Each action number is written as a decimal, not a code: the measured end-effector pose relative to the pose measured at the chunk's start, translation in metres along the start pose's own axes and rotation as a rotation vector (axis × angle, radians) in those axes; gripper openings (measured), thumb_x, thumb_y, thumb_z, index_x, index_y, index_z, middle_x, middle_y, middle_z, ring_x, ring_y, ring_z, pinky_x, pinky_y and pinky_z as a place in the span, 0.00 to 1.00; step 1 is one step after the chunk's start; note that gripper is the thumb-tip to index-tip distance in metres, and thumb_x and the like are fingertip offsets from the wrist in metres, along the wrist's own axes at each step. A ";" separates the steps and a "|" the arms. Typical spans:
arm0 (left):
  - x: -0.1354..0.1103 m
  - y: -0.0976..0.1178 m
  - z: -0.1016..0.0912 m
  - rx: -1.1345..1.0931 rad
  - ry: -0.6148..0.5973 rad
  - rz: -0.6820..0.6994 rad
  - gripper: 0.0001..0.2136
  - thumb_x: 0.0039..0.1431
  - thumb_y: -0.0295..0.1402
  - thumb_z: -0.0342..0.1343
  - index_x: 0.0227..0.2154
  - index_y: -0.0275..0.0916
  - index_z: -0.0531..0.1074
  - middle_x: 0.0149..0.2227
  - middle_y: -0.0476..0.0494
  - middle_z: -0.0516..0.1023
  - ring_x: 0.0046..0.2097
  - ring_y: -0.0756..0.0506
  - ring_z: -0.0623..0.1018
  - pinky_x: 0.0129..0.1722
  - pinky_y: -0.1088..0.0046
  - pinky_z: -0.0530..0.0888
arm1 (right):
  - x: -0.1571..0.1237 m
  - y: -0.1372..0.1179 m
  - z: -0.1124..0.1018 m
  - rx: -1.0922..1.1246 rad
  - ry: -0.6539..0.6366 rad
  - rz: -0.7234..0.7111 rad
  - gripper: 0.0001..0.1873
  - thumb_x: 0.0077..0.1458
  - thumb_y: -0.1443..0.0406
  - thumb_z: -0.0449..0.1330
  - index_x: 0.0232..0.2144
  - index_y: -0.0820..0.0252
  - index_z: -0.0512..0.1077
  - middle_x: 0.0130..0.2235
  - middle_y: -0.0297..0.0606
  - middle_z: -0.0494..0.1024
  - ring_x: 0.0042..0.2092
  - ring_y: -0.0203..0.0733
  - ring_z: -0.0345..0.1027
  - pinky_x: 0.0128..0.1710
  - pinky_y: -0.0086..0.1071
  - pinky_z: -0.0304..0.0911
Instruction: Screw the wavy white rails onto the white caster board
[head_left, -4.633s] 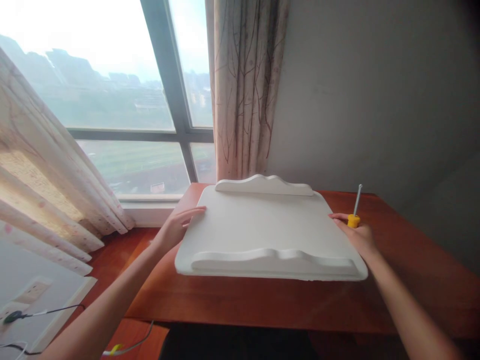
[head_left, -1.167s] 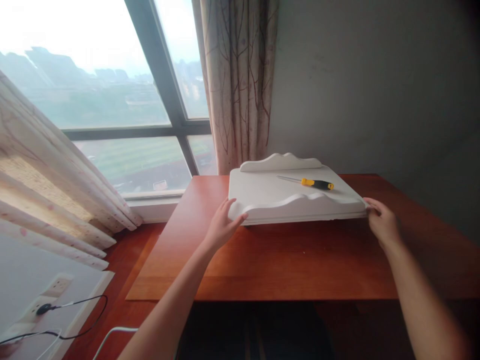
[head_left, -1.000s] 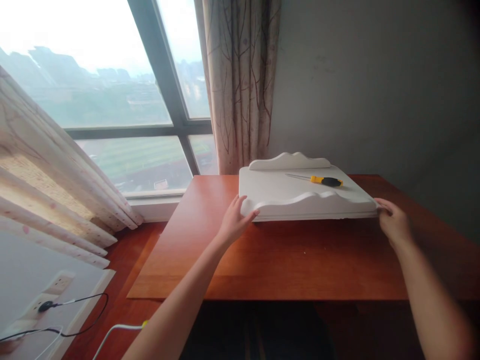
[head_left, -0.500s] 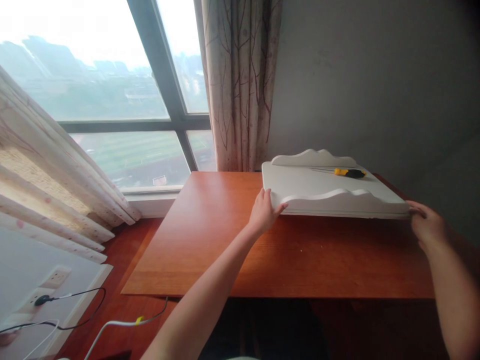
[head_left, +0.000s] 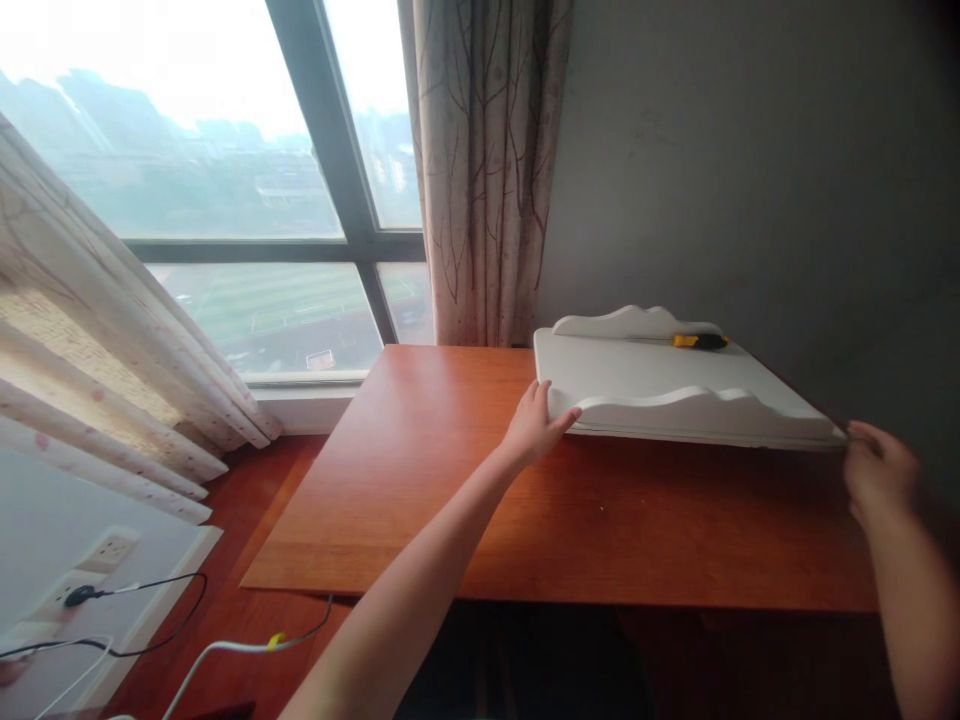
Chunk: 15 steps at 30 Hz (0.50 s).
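Observation:
A white board (head_left: 637, 365) with two wavy-topped rails lies level over the far right part of the wooden table (head_left: 420, 480). My left hand (head_left: 536, 425) grips its near left corner, fingers at the side edge and thumb along the front. At the near right corner, my right hand (head_left: 877, 470) is closed on the edge, its fingertips partly hidden. A screwdriver with a yellow and black handle (head_left: 701, 341) rests on the board against the far rail. Whether the board touches the tabletop, I cannot tell.
A grey wall (head_left: 720, 180) stands right behind the board. Patterned curtains (head_left: 491, 180) hang beside the window (head_left: 247, 180). At lower left, a plug (head_left: 81, 596) sits in a wall socket, and a white cable (head_left: 217, 648) runs near the table's corner.
The board has shifted a little to the right with both hands, its right end dipping toward me. The screwdriver now lies closer to the far rail.

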<state>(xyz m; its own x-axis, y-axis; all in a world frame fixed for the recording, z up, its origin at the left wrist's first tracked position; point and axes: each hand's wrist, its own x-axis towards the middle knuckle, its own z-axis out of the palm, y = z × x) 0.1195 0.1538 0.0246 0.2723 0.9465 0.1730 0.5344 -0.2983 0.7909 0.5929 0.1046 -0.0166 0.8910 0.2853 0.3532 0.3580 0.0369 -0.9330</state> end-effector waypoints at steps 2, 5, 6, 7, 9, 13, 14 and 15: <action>-0.005 -0.001 -0.007 -0.020 0.006 -0.002 0.33 0.65 0.46 0.55 0.65 0.30 0.59 0.68 0.25 0.62 0.69 0.33 0.63 0.69 0.54 0.60 | -0.018 -0.002 -0.007 -0.002 0.002 0.001 0.13 0.51 0.64 0.68 0.40 0.65 0.82 0.47 0.61 0.80 0.49 0.56 0.76 0.51 0.55 0.61; -0.019 -0.001 -0.014 -0.051 0.018 0.008 0.30 0.65 0.44 0.55 0.64 0.31 0.61 0.67 0.27 0.65 0.69 0.34 0.64 0.69 0.55 0.61 | -0.069 -0.010 -0.017 0.063 0.025 -0.061 0.22 0.51 0.55 0.69 0.45 0.62 0.81 0.51 0.65 0.78 0.54 0.64 0.74 0.56 0.60 0.60; -0.025 0.000 -0.016 -0.066 0.017 0.015 0.31 0.65 0.44 0.56 0.65 0.31 0.61 0.67 0.27 0.64 0.69 0.34 0.64 0.69 0.55 0.61 | -0.092 -0.016 -0.019 0.099 0.010 -0.090 0.23 0.51 0.53 0.69 0.45 0.61 0.81 0.52 0.64 0.78 0.56 0.64 0.73 0.58 0.60 0.59; -0.033 0.000 -0.016 -0.081 0.015 0.021 0.31 0.65 0.44 0.56 0.65 0.32 0.61 0.67 0.27 0.63 0.70 0.35 0.63 0.69 0.55 0.60 | -0.116 -0.022 -0.021 0.137 -0.032 -0.103 0.25 0.51 0.51 0.69 0.47 0.60 0.80 0.54 0.64 0.77 0.57 0.64 0.72 0.58 0.60 0.60; -0.053 0.002 -0.017 -0.121 0.015 0.026 0.30 0.65 0.44 0.56 0.65 0.33 0.61 0.69 0.27 0.62 0.71 0.35 0.62 0.70 0.54 0.59 | -0.169 -0.042 -0.021 0.196 -0.158 -0.079 0.28 0.53 0.49 0.66 0.51 0.59 0.78 0.56 0.60 0.77 0.58 0.63 0.71 0.59 0.60 0.61; -0.102 0.011 -0.012 -0.268 -0.011 0.041 0.26 0.68 0.43 0.53 0.65 0.40 0.62 0.70 0.34 0.62 0.71 0.38 0.62 0.70 0.54 0.60 | -0.263 -0.091 -0.013 0.240 -0.561 -0.027 0.27 0.63 0.50 0.59 0.56 0.59 0.73 0.60 0.51 0.74 0.62 0.57 0.67 0.62 0.58 0.59; -0.115 0.015 -0.009 -0.308 -0.010 0.029 0.25 0.68 0.43 0.52 0.65 0.41 0.63 0.70 0.35 0.62 0.71 0.38 0.62 0.70 0.54 0.61 | -0.283 -0.101 -0.008 0.266 -0.640 -0.009 0.26 0.64 0.50 0.58 0.57 0.58 0.72 0.61 0.50 0.73 0.63 0.55 0.67 0.63 0.55 0.59; -0.128 0.019 -0.005 -0.348 -0.014 0.010 0.25 0.69 0.44 0.51 0.65 0.41 0.64 0.70 0.36 0.62 0.71 0.38 0.61 0.70 0.54 0.60 | -0.301 -0.110 -0.002 0.312 -0.679 0.010 0.25 0.65 0.50 0.56 0.57 0.57 0.72 0.62 0.50 0.73 0.62 0.54 0.67 0.62 0.54 0.60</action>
<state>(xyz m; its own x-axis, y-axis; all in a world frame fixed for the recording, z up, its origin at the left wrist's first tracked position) 0.0907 0.0277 0.0203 0.2881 0.9413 0.1757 0.2277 -0.2456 0.9423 0.2860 0.0133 -0.0196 0.4893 0.8120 0.3181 0.1647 0.2722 -0.9480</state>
